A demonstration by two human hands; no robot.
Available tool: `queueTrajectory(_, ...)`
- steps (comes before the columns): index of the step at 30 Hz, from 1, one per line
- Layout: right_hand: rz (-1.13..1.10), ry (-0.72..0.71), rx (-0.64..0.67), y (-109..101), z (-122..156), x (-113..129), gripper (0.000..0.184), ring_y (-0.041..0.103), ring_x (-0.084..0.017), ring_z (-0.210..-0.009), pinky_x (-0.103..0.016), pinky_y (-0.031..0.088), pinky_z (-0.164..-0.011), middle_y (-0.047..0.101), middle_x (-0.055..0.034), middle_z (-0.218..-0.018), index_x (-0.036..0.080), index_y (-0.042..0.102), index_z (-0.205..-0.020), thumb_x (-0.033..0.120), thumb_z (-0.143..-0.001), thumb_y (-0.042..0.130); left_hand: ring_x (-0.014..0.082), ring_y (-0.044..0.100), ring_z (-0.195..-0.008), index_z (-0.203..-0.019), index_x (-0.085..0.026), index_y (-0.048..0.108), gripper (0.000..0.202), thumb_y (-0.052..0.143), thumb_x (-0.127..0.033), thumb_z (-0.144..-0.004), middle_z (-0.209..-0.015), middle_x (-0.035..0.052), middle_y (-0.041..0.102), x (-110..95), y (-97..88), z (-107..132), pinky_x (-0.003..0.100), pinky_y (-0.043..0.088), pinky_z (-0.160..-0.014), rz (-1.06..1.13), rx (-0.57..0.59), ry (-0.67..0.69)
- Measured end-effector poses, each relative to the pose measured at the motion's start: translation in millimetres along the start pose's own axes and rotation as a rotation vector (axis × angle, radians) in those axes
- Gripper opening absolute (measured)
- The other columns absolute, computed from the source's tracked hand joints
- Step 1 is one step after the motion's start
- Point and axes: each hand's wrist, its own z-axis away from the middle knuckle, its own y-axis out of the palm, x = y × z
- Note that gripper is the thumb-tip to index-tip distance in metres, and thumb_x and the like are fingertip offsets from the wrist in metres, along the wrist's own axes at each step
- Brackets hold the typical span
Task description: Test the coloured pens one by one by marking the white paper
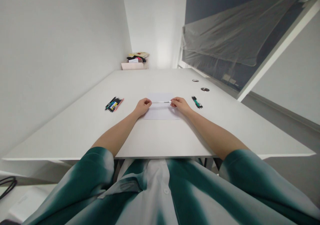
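A thin white pen [161,102] lies level between my two hands, just above a white sheet of paper [161,113] on the white table [160,135]. My left hand [143,105] pinches its left end with curled fingers. My right hand [178,103] pinches its right end the same way. Both forearms stretch out over the table's front edge.
A bundle of several coloured pens [113,104] lies to the left of my hands. A green and black marker [197,102] lies to the right. Two round cable holes [205,89] sit further back right. A box with clutter [135,60] stands at the far end by the wall.
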Motion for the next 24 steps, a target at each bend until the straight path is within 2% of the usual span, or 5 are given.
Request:
queueTrajectory(8, 0.125, -0.046, 0.052, 2.1, 8.1, 8.6, 0.019, 0.049, -0.012, -0.057, -0.026, 0.04, -0.059, 0.057, 0.0014, -0.058, 0.017, 0.064, -0.076, 0.036, -0.076, 0.067, 0.0161, 0.053, -0.077, -0.081, -0.018, 0.056, 0.011, 0.05, -0.026, -0.086, -0.078, 0.0011, 0.06, -9.7, 0.8, 6.0, 0.031, 0.044, -0.078, -0.1, 0.054, 0.051)
queueTrajectory(11, 0.249, -0.09, 0.091, 2.2, 12.7, 13.7, 0.033, 0.041, -0.011, -0.052, -0.026, 0.033, -0.055, 0.048, 0.0033, -0.051, 0.018, 0.056, -0.062, 0.045, -0.081, 0.06, 0.0158, 0.05, -0.075, -0.075, -0.019, 0.049, 0.02, 0.042, -0.028, -0.092, -0.073, 0.0001, 0.055, -14.3, 0.5, 9.0, 0.03, 0.041, -0.075, -0.11, 0.052, 0.075)
queueTrajectory(15, 0.286, -0.08, 0.112, 2.9, 16.7, 17.5, 0.041, 0.037, -0.011, -0.05, -0.027, 0.031, -0.054, 0.043, 0.0045, -0.05, 0.018, 0.059, -0.068, 0.053, -0.087, 0.049, 0.0155, 0.045, -0.069, -0.067, -0.021, 0.04, 0.032, 0.037, -0.03, -0.097, -0.065, -0.0009, 0.045, -19.0, 1.7, 10.2, 0.03, 0.038, -0.07, -0.17, 0.05, 0.096)
queueTrajectory(19, 0.277, -0.096, 0.111, 3.8, 16.0, 14.9, 0.038, 0.038, -0.011, -0.051, -0.026, 0.033, -0.055, 0.046, 0.0039, -0.052, 0.018, 0.057, -0.067, 0.052, -0.085, 0.053, 0.0152, 0.043, -0.065, -0.064, -0.021, 0.037, 0.036, 0.036, -0.031, -0.099, -0.062, -0.0014, 0.041, -21.6, 2.4, 10.0, 0.03, 0.035, -0.067, -0.207, 0.046, 0.097)
queueTrajectory(24, 0.161, -0.075, 0.128, 5.4, 11.1, 8.7, 0.022, 0.052, -0.013, -0.063, -0.028, 0.043, -0.067, 0.062, -0.0015, -0.067, 0.018, 0.06, -0.074, 0.04, -0.079, 0.065, 0.0153, 0.041, -0.061, -0.061, -0.021, 0.036, 0.039, 0.035, -0.033, -0.097, -0.058, -0.0013, 0.039, -22.4, 1.4, 10.4, 0.03, 0.032, -0.063, -0.231, 0.026, 0.074)
